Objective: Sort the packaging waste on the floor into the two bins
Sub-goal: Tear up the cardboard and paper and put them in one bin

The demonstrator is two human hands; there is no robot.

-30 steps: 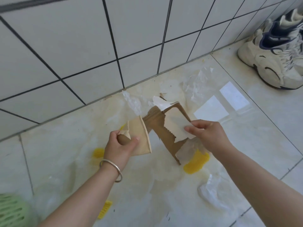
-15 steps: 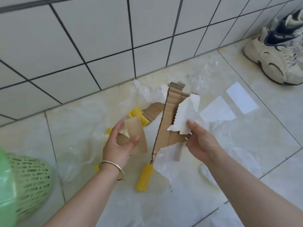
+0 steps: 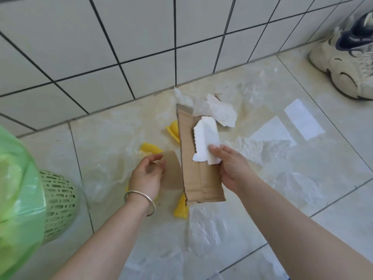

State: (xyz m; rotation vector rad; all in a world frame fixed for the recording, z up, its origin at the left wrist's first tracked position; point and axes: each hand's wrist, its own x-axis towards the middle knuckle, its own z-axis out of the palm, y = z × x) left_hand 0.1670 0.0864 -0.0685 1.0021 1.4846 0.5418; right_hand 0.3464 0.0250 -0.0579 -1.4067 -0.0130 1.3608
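My right hand grips a long torn strip of brown cardboard together with a white piece of paper, thumb pressed on the paper. My left hand holds a brown paper cup just left of the cardboard. A green mesh bin lined with a green plastic bag stands at the left edge. On the floor lie yellow foam nets, a crumpled white paper and several clear plastic sheets.
A tiled wall rises close behind the litter. A white and navy sneaker sits at the far right by the wall. More clear plastic film covers the floor in front of me.
The view has swung left, bringing the green bin further into sight. My right hand has turned the cardboard flatter and lower, beside the cup. The left hand's grip on the cup shifted.
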